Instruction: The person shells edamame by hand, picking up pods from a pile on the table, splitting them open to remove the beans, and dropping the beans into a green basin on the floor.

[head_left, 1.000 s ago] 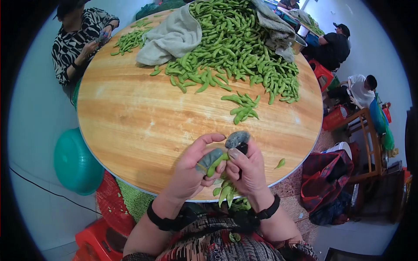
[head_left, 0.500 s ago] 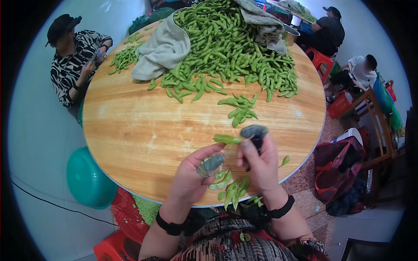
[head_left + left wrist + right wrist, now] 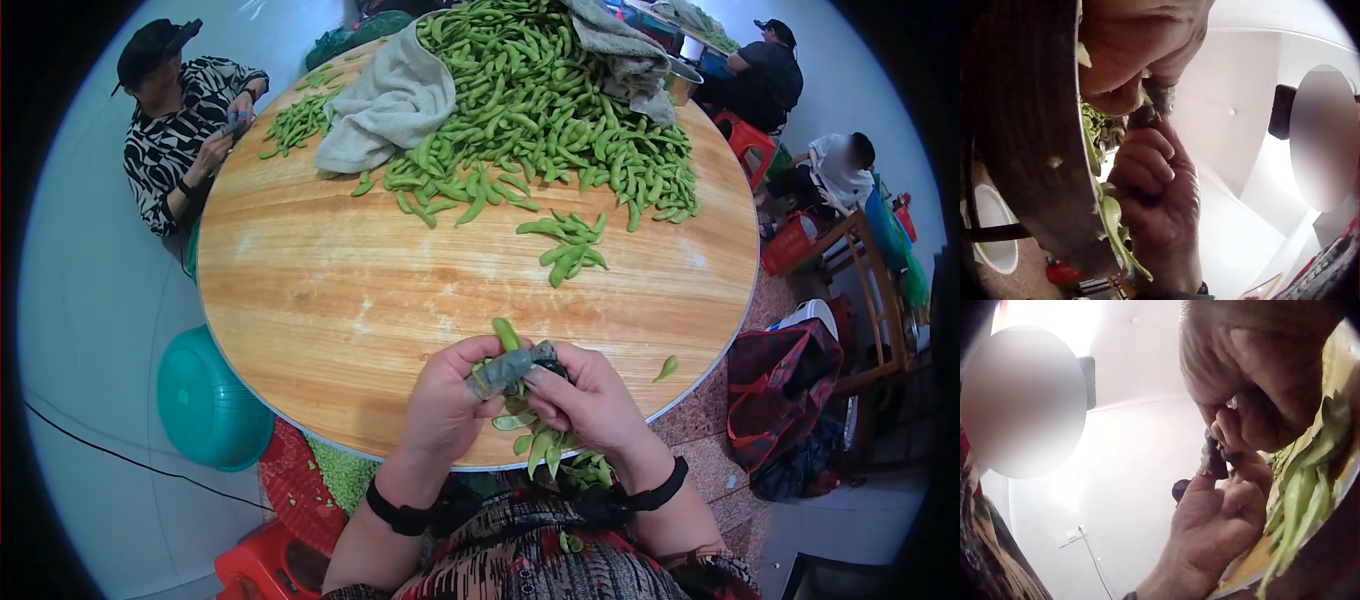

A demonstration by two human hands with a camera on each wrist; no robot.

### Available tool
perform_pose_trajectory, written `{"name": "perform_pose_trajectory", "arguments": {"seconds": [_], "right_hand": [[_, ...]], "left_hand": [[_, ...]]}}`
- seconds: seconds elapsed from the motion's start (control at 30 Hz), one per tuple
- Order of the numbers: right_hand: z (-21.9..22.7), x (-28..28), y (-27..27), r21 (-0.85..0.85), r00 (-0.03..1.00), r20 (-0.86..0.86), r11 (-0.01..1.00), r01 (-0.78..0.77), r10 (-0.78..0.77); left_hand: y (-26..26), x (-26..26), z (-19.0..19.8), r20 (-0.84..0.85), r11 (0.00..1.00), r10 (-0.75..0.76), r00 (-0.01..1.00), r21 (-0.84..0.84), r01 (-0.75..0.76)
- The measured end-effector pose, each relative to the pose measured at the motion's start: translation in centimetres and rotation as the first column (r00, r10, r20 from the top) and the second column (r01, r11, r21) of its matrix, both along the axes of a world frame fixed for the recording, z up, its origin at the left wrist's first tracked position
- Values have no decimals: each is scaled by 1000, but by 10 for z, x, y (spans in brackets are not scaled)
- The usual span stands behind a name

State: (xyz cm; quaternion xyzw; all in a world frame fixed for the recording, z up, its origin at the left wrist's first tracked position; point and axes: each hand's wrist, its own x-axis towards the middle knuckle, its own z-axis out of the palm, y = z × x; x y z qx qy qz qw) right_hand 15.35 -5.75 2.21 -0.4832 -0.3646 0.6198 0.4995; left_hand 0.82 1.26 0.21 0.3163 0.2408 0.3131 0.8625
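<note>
Both hands meet over the near edge of the round wooden table. The left hand (image 3: 445,400), with a grey-green wrap on its thumb (image 3: 502,373), holds a green pod (image 3: 506,334) that points up between the fingers. Against it the right hand (image 3: 592,402) is curled, pinching a dark object with a grey part (image 3: 543,352); its exact shape is hidden. In the left wrist view the right hand (image 3: 1159,187) touches the left at the fingertips. Below the hands lie emptied-looking pods (image 3: 545,447), also seen in the right wrist view as long green pods (image 3: 1304,500).
A large pod heap (image 3: 540,110) and a grey cloth (image 3: 390,105) cover the table's far side. A small pod group (image 3: 568,245) and a single pod (image 3: 667,368) lie nearer. A teal basin (image 3: 213,400) stands left; a person (image 3: 180,130) sits at far left.
The right hand has swung out to the right with a pod and come back to the left hand. An upright pod now shows in the left fingers. The head view has shifted slightly.
</note>
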Motion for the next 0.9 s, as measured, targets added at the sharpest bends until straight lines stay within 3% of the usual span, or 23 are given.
{"name": "perform_pose_trajectory", "arguments": {"seconds": [0.07, 0.2, 0.27, 0.3, 0.37, 0.4, 0.47, 0.5, 0.53, 0.57, 0.6, 0.67, 0.7, 0.73, 0.77, 0.8, 0.9], "right_hand": [[2, 0, -1, -10, 982, -159, 995, -104, 101], [9, 1, -4, -60, 976, -192, 992, -114, 101], [5, 2, -3, 9, 995, 22, 995, -99, 99], [6, 0, -4, 9, 995, 23, 995, -98, 98], [9, -6, -5, 109, 953, 303, 993, -36, 1], [9, -7, -5, 107, 953, 304, 994, -36, 2], [9, -8, -5, 58, 979, 202, 998, -10, -2], [11, -6, -6, 59, 978, 206, 998, -7, -5], [15, -4, -6, -61, 992, -118, 997, -40, 33], [16, -2, -6, -164, 901, -434, 980, -108, 27], [16, -1, -6, -168, 902, -431, 980, -104, 22], [11, 0, -4, -213, 829, -558, 973, -94, -42], [9, -1, -3, -214, 831, -554, 972, -93, -43], [8, -4, -2, -115, 971, -238, 993, 10, -38], [6, -6, -1, 16, 992, 105, 997, 72, -74], [4, -5, 1, 17, 991, 108, 997, 72, -74], [3, -3, 6, -91, 968, -201, 987, 131, -147]], "left_hand": [[-1, 1, -9, 67, 995, 94, 993, 31, -96], [0, -2, -5, 71, 995, 96, 993, 9, -97], [-2, 0, -2, 21, 991, 118, 993, 63, -119], [-4, 2, -2, 22, 991, 117, 993, 63, -118], [-7, 5, -3, -53, 957, 217, 975, 209, -201], [-8, 5, -4, -53, 957, 217, 975, 208, -201], [-8, 6, -6, -57, 888, 236, 970, 417, -191], [-7, 4, -8, -53, 889, 233, 971, 417, -191], [-5, 0, -10, -4, 911, 171, 985, 381, -156], [-5, -1, -11, 47, 931, 108, 993, 345, -118], [-6, 0, -9, 50, 933, 105, 993, 341, -116], [-8, 1, -2, 92, 987, 86, 992, 130, -97], [-10, 4, 0, 97, 987, 86, 992, 129, -98], [-11, 9, 2, -24, 957, 181, 983, 233, -170], [-12, 12, 3, -133, 912, 284, 949, 344, -225], [-13, 12, 1, -129, 911, 285, 950, 344, -226], [-13, 13, -3, -37, 916, 350, 936, 224, -333]]}}
